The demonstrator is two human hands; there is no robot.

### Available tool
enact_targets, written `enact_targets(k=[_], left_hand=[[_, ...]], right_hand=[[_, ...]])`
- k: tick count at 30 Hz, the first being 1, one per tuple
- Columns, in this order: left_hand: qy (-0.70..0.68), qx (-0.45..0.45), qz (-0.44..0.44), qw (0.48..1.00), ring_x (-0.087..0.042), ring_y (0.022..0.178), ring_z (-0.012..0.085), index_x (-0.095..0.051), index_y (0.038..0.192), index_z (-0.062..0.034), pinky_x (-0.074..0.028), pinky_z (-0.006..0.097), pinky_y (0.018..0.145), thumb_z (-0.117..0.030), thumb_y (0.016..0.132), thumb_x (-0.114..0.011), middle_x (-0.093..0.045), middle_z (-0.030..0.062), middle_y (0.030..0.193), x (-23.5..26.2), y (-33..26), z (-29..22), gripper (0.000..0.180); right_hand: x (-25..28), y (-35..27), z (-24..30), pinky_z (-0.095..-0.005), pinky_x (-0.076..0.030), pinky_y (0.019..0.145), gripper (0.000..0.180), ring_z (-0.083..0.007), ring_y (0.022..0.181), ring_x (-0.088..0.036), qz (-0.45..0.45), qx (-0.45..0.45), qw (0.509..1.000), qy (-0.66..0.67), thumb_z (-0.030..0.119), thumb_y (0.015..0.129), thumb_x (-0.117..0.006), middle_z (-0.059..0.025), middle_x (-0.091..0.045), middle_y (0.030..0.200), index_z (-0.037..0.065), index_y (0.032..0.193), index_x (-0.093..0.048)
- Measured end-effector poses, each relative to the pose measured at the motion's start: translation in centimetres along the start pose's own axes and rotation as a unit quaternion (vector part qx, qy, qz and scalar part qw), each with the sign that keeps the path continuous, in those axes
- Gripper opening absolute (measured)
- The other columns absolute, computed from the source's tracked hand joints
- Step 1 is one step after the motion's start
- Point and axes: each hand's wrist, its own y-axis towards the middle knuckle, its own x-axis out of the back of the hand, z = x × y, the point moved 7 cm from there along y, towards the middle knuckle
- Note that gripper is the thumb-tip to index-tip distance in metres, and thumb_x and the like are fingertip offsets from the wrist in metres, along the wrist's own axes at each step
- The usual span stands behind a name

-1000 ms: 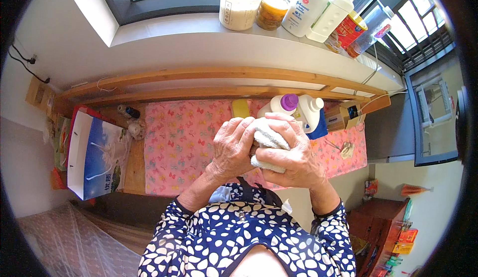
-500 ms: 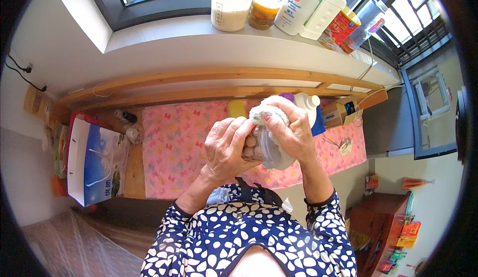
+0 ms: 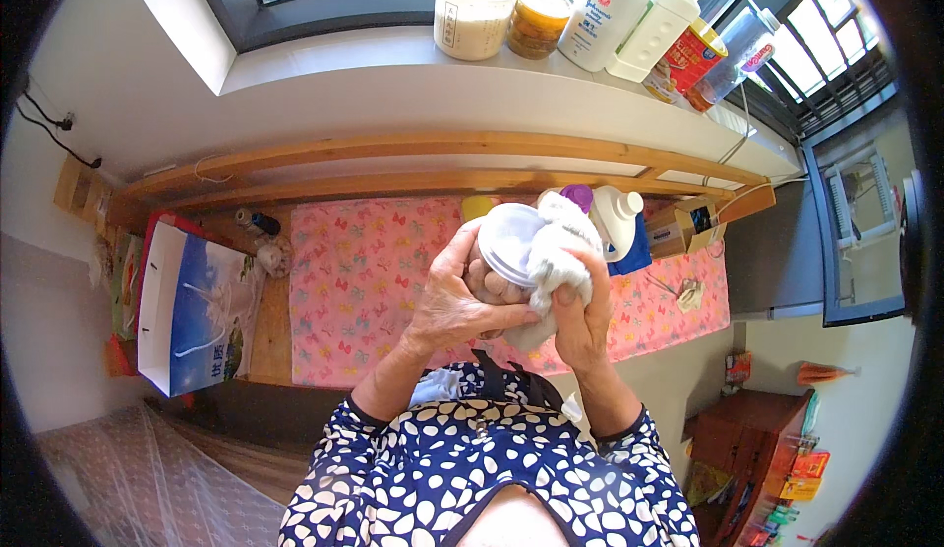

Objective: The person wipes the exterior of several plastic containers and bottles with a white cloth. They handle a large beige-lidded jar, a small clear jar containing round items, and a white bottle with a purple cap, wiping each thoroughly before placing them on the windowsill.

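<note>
A clear jar (image 3: 489,284) with a pale translucent lid (image 3: 508,241) is held up before my chest, tilted so the lid shows. Rounded brown pieces are visible through its wall; I cannot tell their kind. My left hand (image 3: 444,296) wraps around the jar's left side and underside. In my right hand (image 3: 582,311) is a bunched whitish cloth (image 3: 560,262), pressed against the lid's right edge. Part of the cloth hangs below the jar. Beneath both hands lies a pink patterned cover (image 3: 354,291) on a wooden-railed surface.
Behind the jar stand a white jug (image 3: 616,224), a purple cap (image 3: 576,196) and a cardboard box (image 3: 674,230). A blue-and-white paper bag (image 3: 192,316) stands at left. Several containers, including a white bottle (image 3: 602,21), line the windowsill (image 3: 324,65). A wooden rail (image 3: 393,144) runs behind.
The jar has turned so its lid faces up toward me. My right hand has moved down with the cloth, from the top to the jar's right side.
</note>
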Motion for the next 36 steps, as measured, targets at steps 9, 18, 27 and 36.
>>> enact_targets(k=[9, 18, 27, 36], left_hand=[[-0.114, 0.037, -0.002, 0.993, -0.051, 0.112, 0.0158, -0.041, 0.131, -0.0001, -0.040, 0.031, 0.099, -0.015, 0.057, -0.090, -0.055, 0.0071, 0.120, -0.8, -0.6, 1.0, 0.090], [-0.186, -0.001, -0.051, 0.981, -0.047, 0.115, 0.0157, -0.034, 0.134, -0.0002, -0.037, 0.030, 0.098, -0.040, 0.078, -0.074, -0.050, 0.0072, 0.122, 0.2, -0.3, 1.7, 0.079], [-0.220, -0.027, -0.130, 0.966, -0.055, 0.108, 0.0187, -0.035, 0.130, 0.0016, -0.046, 0.033, 0.093, -0.055, 0.087, -0.056, -0.054, 0.0125, 0.121, 0.9, 0.1, 2.4, 0.074], [-0.250, -0.027, -0.134, 0.958, -0.051, 0.102, 0.0103, -0.031, 0.130, -0.0045, -0.045, 0.025, 0.086, -0.052, 0.079, -0.070, -0.053, 0.0053, 0.116, 1.8, -0.2, 3.8, 0.079]], right_hand=[[0.0, 3.2, -2.3, -0.0301, -0.044, 0.089, 0.047, -0.0151, 0.103, -0.055, -0.064, -0.213, 0.968, 0.112, 0.036, 0.100, -0.034, -0.0085, -0.058, 0.114, 0.001, 0.127, -0.050], [-1.2, 2.0, -0.6, -0.0429, -0.038, 0.098, 0.061, -0.0318, 0.115, -0.048, -0.028, 0.057, 0.998, -0.022, 0.030, 0.091, -0.054, -0.0205, -0.051, 0.124, -0.002, 0.138, -0.033], [-3.7, -1.5, -0.1, -0.0537, -0.038, 0.095, 0.060, -0.0488, 0.121, -0.042, 0.066, 0.184, 0.934, -0.298, 0.021, 0.076, -0.066, -0.0314, -0.041, 0.132, 0.013, 0.134, -0.050], [-2.1, 1.5, 0.0, -0.0405, -0.035, 0.102, 0.048, -0.0372, 0.120, -0.047, 0.025, 0.055, 0.997, -0.037, 0.022, 0.093, -0.051, -0.0248, -0.048, 0.128, -0.003, 0.132, -0.040]])
